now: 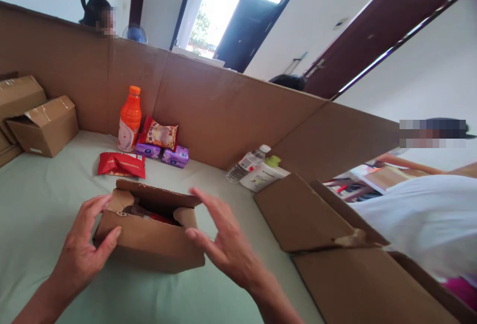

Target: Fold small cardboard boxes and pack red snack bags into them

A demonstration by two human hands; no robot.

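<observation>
A small cardboard box (149,242) sits on the pale green table (37,200) right in front of me, its top flaps partly folded in, with something red and dark showing inside. My left hand (84,247) rests against the box's left end, thumb on the front corner and fingers curled round the side flap. My right hand (219,237) hovers at the box's right end with fingers spread apart, thumb near the front top edge, holding nothing.
Behind the box lie a red packet (121,164), an orange bottle (129,120), a snack bag (159,134) and two purple packs (175,156). Two plastic bottles (257,170) lie right. Small cartons (44,125) stand left. Cardboard walls (208,110) ring the table; a person in white (421,219) sits right.
</observation>
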